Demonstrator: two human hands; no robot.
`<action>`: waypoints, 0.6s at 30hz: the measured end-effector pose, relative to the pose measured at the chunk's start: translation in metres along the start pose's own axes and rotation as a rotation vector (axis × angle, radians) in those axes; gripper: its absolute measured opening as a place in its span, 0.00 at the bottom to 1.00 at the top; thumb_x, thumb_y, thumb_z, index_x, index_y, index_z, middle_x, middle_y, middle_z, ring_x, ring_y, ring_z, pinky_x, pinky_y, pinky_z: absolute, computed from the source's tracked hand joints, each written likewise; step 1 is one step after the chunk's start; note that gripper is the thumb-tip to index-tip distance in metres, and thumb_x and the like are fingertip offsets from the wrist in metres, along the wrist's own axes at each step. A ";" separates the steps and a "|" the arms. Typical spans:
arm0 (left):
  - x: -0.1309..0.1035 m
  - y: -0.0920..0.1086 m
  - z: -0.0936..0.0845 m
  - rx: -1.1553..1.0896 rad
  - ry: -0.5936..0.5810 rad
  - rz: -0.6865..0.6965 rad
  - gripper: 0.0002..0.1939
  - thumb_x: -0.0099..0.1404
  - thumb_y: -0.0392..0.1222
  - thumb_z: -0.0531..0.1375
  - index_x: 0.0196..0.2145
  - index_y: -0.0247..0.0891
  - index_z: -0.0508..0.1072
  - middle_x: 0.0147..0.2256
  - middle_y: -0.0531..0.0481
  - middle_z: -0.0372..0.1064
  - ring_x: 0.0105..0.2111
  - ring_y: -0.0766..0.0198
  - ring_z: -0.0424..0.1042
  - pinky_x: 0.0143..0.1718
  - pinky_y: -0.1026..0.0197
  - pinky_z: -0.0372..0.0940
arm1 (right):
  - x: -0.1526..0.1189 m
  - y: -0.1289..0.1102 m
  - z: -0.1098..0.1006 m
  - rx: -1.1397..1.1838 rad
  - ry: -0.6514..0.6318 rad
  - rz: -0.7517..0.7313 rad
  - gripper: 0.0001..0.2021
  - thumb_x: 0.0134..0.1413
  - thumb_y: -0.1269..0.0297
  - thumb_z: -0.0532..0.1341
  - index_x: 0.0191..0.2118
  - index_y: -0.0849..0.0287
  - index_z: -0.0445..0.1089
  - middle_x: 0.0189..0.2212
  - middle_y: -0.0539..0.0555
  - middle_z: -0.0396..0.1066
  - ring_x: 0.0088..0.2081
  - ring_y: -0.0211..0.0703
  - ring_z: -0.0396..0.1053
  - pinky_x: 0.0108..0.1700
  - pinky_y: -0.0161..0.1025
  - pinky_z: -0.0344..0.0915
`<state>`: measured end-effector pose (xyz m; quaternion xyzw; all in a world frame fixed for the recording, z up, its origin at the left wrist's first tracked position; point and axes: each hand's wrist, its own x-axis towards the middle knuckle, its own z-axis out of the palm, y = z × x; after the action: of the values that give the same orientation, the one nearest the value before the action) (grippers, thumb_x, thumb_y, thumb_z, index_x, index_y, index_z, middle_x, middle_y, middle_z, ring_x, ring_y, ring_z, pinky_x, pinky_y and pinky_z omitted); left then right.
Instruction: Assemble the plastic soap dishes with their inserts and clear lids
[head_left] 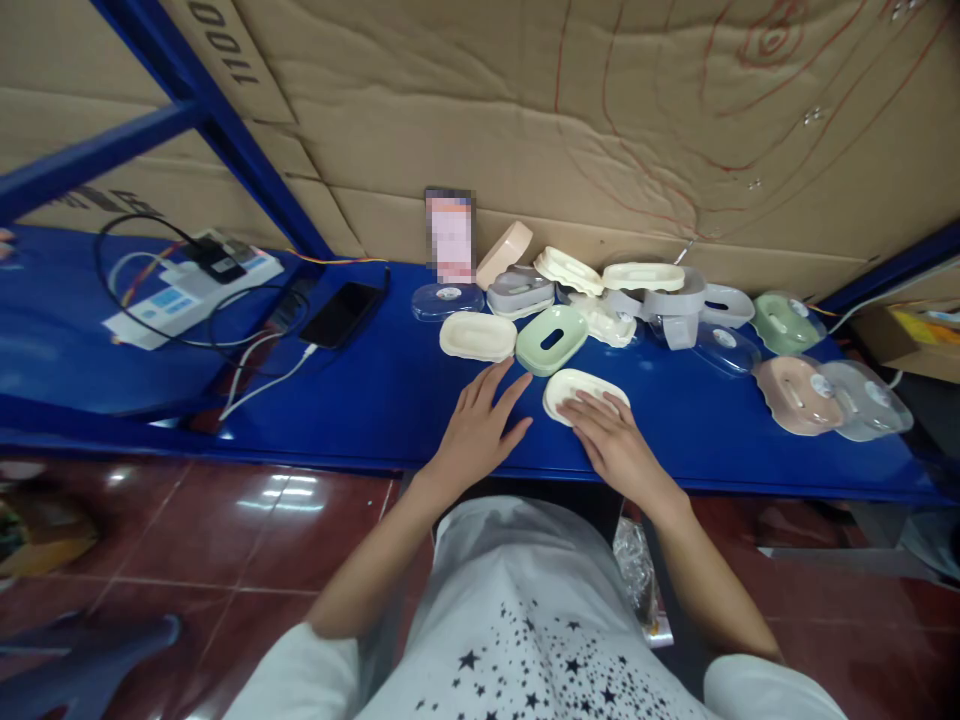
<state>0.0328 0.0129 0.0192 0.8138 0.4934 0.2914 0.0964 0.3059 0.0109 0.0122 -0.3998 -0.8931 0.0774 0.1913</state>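
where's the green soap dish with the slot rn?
In the head view, the green soap dish sits on the blue shelf, centre, just beyond both hands, between a cream dish on its left and a white tray on its right.

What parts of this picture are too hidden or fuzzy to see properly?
- Head view: the card standing against the cardboard is blurred, so its print is unreadable.
- Head view: the right hand covers the near part of the cream tray.
- Head view: the box at the right is cut off by the edge.
- Head view: the white device's labels are too small.
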 end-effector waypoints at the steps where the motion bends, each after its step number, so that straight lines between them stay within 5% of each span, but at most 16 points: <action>1: 0.010 0.003 0.002 0.021 0.010 0.005 0.29 0.78 0.48 0.57 0.73 0.47 0.60 0.76 0.39 0.51 0.75 0.40 0.54 0.72 0.35 0.57 | -0.005 -0.004 -0.001 0.030 -0.018 -0.024 0.30 0.73 0.74 0.51 0.74 0.44 0.61 0.71 0.52 0.66 0.75 0.52 0.59 0.75 0.66 0.55; 4: 0.038 0.010 0.012 0.049 0.014 -0.026 0.28 0.78 0.48 0.57 0.72 0.45 0.62 0.76 0.39 0.50 0.76 0.36 0.50 0.72 0.32 0.54 | -0.020 -0.008 -0.002 0.068 0.014 -0.020 0.28 0.73 0.72 0.52 0.72 0.41 0.64 0.76 0.52 0.58 0.77 0.54 0.53 0.75 0.68 0.56; 7: 0.049 0.009 0.024 0.048 0.002 -0.088 0.21 0.76 0.48 0.60 0.63 0.41 0.70 0.74 0.35 0.56 0.75 0.33 0.54 0.70 0.30 0.57 | -0.030 -0.005 0.000 0.069 0.094 0.030 0.24 0.75 0.67 0.56 0.71 0.42 0.66 0.75 0.54 0.60 0.75 0.55 0.57 0.73 0.67 0.59; 12: 0.030 -0.002 0.024 -0.031 0.089 -0.052 0.07 0.76 0.46 0.61 0.45 0.41 0.72 0.60 0.37 0.71 0.70 0.42 0.63 0.70 0.36 0.63 | -0.035 -0.001 0.005 0.128 0.099 0.062 0.24 0.76 0.65 0.56 0.73 0.43 0.63 0.71 0.54 0.66 0.72 0.52 0.63 0.71 0.60 0.66; 18: -0.001 0.004 0.004 -0.150 0.237 -0.025 0.05 0.78 0.46 0.60 0.47 0.44 0.69 0.54 0.45 0.73 0.70 0.50 0.65 0.68 0.42 0.68 | -0.035 -0.003 0.007 0.206 0.150 0.206 0.38 0.75 0.57 0.59 0.81 0.40 0.40 0.78 0.57 0.52 0.76 0.58 0.55 0.72 0.63 0.65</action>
<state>0.0376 0.0110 0.0176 0.7578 0.4884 0.4206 0.1018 0.3225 -0.0172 -0.0032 -0.4723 -0.8178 0.1578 0.2885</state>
